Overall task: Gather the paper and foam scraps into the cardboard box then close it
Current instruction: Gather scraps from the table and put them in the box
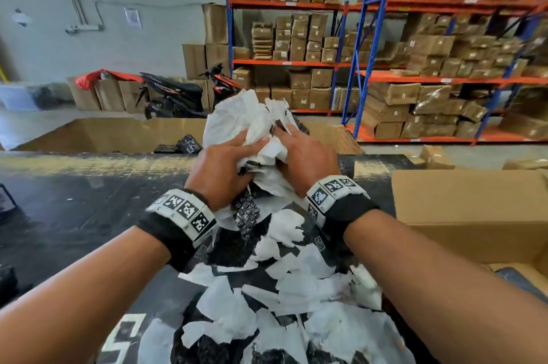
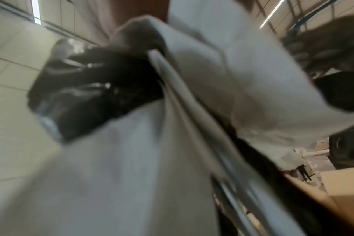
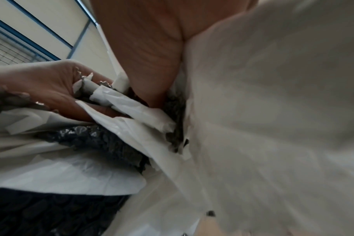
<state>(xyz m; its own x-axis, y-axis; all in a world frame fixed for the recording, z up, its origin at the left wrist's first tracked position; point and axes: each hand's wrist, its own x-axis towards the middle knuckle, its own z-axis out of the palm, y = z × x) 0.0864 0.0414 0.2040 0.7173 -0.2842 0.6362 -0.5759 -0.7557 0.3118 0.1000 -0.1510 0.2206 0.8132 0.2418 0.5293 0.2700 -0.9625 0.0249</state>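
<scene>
Scraps [image 1: 284,313] of torn white paper and black bubble foam litter the near black table [image 1: 74,215]. Farther, left hand [image 1: 221,169] and right hand [image 1: 308,160] clutch a crumpled bundle [image 1: 246,120]. Cardboard box [image 1: 474,215] sits open at right.

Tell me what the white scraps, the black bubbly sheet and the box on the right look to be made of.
White scraps: thin matte paper or foam sheet, judging by crumples and torn edges. Black bubbly sheet: probably glossy plastic bubble wrap, with rows of shiny bubbles. Box: plain brown cardboard, matte.
</scene>
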